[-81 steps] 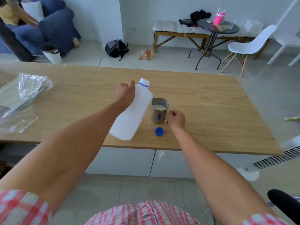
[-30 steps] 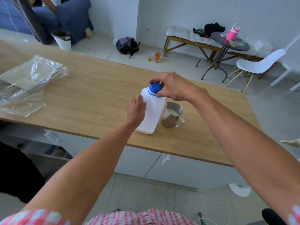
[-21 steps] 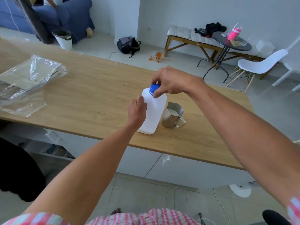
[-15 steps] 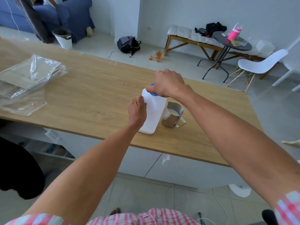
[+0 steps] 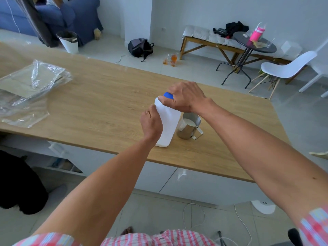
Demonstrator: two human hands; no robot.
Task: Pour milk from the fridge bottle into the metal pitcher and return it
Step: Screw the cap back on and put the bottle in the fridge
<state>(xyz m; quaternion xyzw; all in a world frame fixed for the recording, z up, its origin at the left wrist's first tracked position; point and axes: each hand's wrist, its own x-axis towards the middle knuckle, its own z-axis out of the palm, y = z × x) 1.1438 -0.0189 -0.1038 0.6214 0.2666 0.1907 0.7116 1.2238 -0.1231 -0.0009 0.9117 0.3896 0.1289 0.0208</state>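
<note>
A white plastic milk bottle (image 5: 169, 125) stands upright near the front edge of the wooden table (image 5: 106, 107). My left hand (image 5: 151, 122) grips its left side. On top of the bottle sits a blue cap (image 5: 168, 95), and my right hand (image 5: 184, 96) is closed around it from above, hiding most of it. Just right of the bottle stands the metal pitcher (image 5: 188, 128) with milk inside, its handle pointing right, touching or nearly touching the bottle.
Crumpled clear plastic bags (image 5: 30, 89) lie at the table's left end. Beyond the table are a backpack (image 5: 140, 47), two glasses on the floor (image 5: 171, 59), a bench, a round side table (image 5: 255, 44) and a white chair (image 5: 285, 68).
The bottle was tilted in my left hand with its cap lying on the table; now it stands upright. My right hand has brought the cap onto the neck and has turned on it.
</note>
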